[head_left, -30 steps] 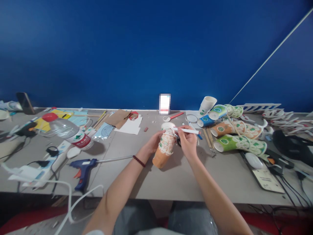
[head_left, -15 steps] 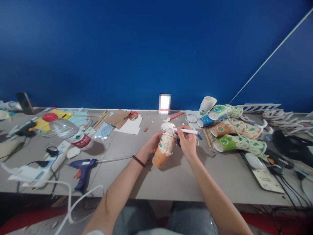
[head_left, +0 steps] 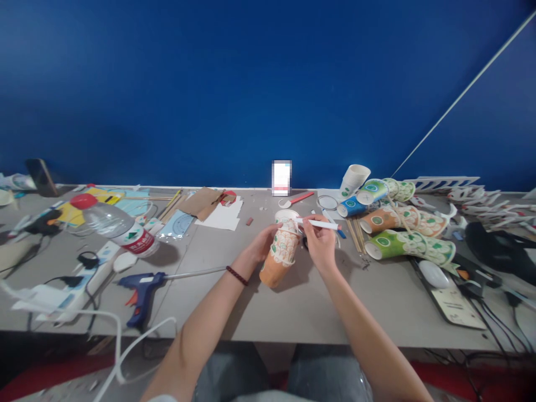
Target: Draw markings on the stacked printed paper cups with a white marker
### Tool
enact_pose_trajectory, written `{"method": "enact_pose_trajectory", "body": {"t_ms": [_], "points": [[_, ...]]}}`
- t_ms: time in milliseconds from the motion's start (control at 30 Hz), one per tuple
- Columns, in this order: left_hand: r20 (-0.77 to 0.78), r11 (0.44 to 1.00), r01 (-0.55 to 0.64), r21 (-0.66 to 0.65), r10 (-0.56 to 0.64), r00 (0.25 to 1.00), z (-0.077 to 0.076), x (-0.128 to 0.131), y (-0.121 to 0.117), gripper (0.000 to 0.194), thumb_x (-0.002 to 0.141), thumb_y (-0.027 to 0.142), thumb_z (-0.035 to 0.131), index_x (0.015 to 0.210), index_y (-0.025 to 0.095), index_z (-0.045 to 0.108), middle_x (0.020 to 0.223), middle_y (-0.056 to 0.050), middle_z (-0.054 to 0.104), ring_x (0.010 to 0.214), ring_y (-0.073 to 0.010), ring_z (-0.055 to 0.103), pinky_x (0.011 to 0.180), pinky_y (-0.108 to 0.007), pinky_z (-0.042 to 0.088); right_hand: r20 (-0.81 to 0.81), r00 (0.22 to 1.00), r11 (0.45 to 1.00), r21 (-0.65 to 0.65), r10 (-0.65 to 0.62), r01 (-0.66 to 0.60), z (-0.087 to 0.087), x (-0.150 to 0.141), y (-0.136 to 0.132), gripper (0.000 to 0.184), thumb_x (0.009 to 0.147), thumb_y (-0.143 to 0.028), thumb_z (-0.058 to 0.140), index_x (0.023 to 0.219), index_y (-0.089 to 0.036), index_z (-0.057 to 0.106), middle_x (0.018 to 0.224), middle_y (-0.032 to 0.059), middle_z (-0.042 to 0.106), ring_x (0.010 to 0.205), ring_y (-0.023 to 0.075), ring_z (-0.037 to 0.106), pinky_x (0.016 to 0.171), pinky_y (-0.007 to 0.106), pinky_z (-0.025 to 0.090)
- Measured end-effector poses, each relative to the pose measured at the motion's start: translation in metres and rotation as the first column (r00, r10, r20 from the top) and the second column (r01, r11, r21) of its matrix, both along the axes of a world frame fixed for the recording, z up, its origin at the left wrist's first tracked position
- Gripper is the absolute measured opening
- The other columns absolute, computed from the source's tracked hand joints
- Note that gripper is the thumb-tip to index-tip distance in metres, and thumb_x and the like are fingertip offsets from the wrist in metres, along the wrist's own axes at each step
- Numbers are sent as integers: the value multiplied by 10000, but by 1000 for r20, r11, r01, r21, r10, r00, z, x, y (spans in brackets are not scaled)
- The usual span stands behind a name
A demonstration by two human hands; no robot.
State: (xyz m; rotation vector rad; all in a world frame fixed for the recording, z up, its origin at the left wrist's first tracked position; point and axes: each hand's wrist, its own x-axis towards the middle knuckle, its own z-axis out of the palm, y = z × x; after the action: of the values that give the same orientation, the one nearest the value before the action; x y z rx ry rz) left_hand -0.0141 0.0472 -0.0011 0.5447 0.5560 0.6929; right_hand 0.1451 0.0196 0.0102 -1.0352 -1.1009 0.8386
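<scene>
Joined paper cups (head_left: pixel 281 257), orange at the near end and patterned toward the white rim, lean at a slant in front of me. My left hand (head_left: pixel 264 244) is closed around their left side, its fingertips partly hidden behind them. Between the fingers of my right hand (head_left: pixel 320 240) is a white marker pen (head_left: pixel 319 224), its tip at the upper right side of the cups, near the rim. Whether the tip touches the cup wall I cannot tell.
Several joined cups (head_left: pixel 402 247) lie at the right beside wooden sticks (head_left: pixel 357 235). A blue glue gun (head_left: pixel 144 293), a water bottle (head_left: pixel 119 228) and a power strip (head_left: pixel 79 285) are on the left. Cut cardboard (head_left: pixel 204 203) and a phone-like screen (head_left: pixel 282 177) are at the back.
Almost nothing differs. Both hands keep their hold on the cups and the marker pen, and the view has shifted very slightly.
</scene>
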Motion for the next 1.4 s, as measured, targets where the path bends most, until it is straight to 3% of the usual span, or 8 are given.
{"method": "enact_pose_trajectory", "body": {"t_ms": [733, 1033, 1400], "points": [[16, 1000, 10, 19, -10, 1000, -3, -3, 2, 416, 873, 376, 548, 1086, 46, 684, 951, -197, 747, 859, -285, 720, 803, -369, 524, -65, 998, 999, 32, 7, -4, -7, 2, 5, 304, 846, -501, 674, 908, -213, 598, 860, 35, 708, 784, 190, 697, 818, 371, 592], [3, 1000, 1, 11, -1, 1000, -2, -3, 2, 419, 874, 374, 529, 1087, 46, 680, 972, -202, 747, 897, -295, 720, 814, -378, 525, -135, 991, 1000, 22, 15, -12, -2, -1, 3, 310, 818, -494, 708, 904, -223, 583, 903, 57, 717, 965, 253, 710, 864, 427, 599], [4, 1000, -6, -9, 6, 1000, -7, -4, 4, 459, 871, 369, 516, 1145, 28, 657, 974, -209, 748, 908, -301, 721, 844, -397, 523, -136, 991, 1000, 24, 7, -4, -4, -1, 3, 313, 819, -485, 712, 902, -219, 569, 876, 53, 721, 923, 253, 727, 845, 427, 608]]}}
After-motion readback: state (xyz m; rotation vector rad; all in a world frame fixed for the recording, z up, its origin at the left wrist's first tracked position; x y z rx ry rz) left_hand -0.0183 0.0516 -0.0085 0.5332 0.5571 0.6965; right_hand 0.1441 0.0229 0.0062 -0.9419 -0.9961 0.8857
